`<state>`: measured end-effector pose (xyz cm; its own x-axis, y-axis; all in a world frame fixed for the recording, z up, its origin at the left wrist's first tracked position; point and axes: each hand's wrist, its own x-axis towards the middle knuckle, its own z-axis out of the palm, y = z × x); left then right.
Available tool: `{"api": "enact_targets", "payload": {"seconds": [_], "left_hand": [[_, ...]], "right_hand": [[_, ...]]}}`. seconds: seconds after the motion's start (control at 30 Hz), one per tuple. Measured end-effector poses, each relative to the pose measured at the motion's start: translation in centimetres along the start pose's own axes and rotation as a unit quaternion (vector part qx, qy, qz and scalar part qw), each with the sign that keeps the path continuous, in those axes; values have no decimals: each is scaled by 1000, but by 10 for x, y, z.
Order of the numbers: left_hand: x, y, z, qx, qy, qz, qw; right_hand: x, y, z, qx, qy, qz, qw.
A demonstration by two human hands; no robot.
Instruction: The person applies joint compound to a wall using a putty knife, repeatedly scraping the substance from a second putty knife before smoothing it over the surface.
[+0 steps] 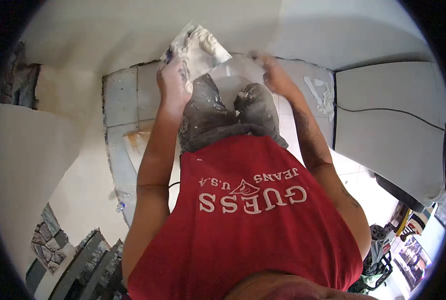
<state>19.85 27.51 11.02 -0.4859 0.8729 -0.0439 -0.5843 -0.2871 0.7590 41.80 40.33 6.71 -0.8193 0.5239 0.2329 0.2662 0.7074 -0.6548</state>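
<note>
My left hand [174, 82] is raised in front of my body, closed on the edge of a flat, square putty board [222, 54]. Thick off-white putty [201, 46] is heaped and smeared across it, and some of the paste coats my fingers. Out in front to the right, my right hand [277, 76] is curled and smeared by motion. A dark blurred shape [255, 54] sticks out at its fingertips; its kind cannot be made out. Both hands are close to the pale wall [148, 30], the left one nearer the board and the right one apart from it.
Tiled floor [121, 97] lies below, with white scraps [323, 95] on the right. A black cable [390, 110] crosses a large pale panel [383, 132]. Stone-patterned pieces [50, 240] are at lower left, a brownish flat piece [140, 142] by my left arm.
</note>
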Motion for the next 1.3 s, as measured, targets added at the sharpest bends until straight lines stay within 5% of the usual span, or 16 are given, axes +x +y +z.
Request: {"api": "enact_targets", "payload": {"seconds": [0.03,0.1,0.37,0.5,0.6,0.63,0.7,0.8,0.87,0.93,0.97,1.0,1.03,1.1,1.2,1.3], "left_hand": [[1,-7,6,78,18,47,996],[21,-33,13,79,109,-12,991],[31,-66,38,117,38,11,992],[48,-71,26,89,81,-68,990],[63,-60,14,59,91,-108,988],[69,-56,6,28,74,-85,993],[78,-51,-36,-11,-1,-46,999],[51,-4,-45,-18,-28,-88,996],[38,4,-102,364,-120,44,923],[17,26,-132,670,-145,180,705],[11,29,-137,378,23,1,925],[4,28,-145,14,186,-178,966],[-13,31,-158,316,83,-61,943],[-43,42,-170,601,-41,57,796],[-75,45,-179,603,-43,50,795],[-89,35,-211,418,67,-1,906]], "right_hand": [[0,-7,-18,-3,42,14,999],[8,-39,-42,-31,79,-29,996],[3,-56,3,-207,65,19,976],[-2,-54,2,-142,-68,59,986],[-1,-17,-8,53,-98,-90,990],[5,-15,-19,145,-83,-53,984],[11,-29,-35,329,-56,7,943],[34,-46,-36,742,124,65,656],[67,-38,-29,741,277,48,611],[113,-15,-13,693,460,39,554],[130,-23,-16,632,522,39,571],[146,-37,-21,568,580,41,583],[160,-46,-24,499,634,42,590],[196,-31,-20,325,692,85,639],[222,-63,-23,182,706,164,664],[250,-102,-34,119,682,246,678]]}}
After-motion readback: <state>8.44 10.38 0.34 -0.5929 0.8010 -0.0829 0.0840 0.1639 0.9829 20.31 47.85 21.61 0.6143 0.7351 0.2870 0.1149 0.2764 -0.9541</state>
